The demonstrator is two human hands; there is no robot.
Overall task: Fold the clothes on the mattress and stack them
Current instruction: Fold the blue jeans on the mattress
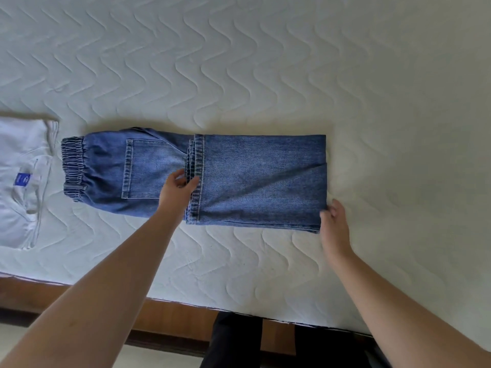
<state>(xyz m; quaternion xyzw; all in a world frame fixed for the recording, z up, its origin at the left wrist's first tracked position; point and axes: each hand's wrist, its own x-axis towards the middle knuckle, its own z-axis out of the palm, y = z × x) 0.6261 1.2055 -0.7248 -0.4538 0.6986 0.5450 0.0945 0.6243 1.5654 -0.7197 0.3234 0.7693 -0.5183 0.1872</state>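
A pair of blue jeans [252, 179] lies flat across the middle of the white quilted mattress [239, 62], elastic waistband to the left. The legs are folded back over themselves, so the hems lie near the back pocket. My left hand [178, 188] pinches the leg hems at their near part, thumb on top. My right hand [333, 219] grips the near right corner of the fold, fingers curled on the denim edge. A folded white shirt [21, 181] with a blue neck label lies at the far left.
The mattress sits on a brown wooden frame [170, 322] along the near edge. My dark trouser legs [233, 341] stand against the frame. A pale floor shows at the lower left.
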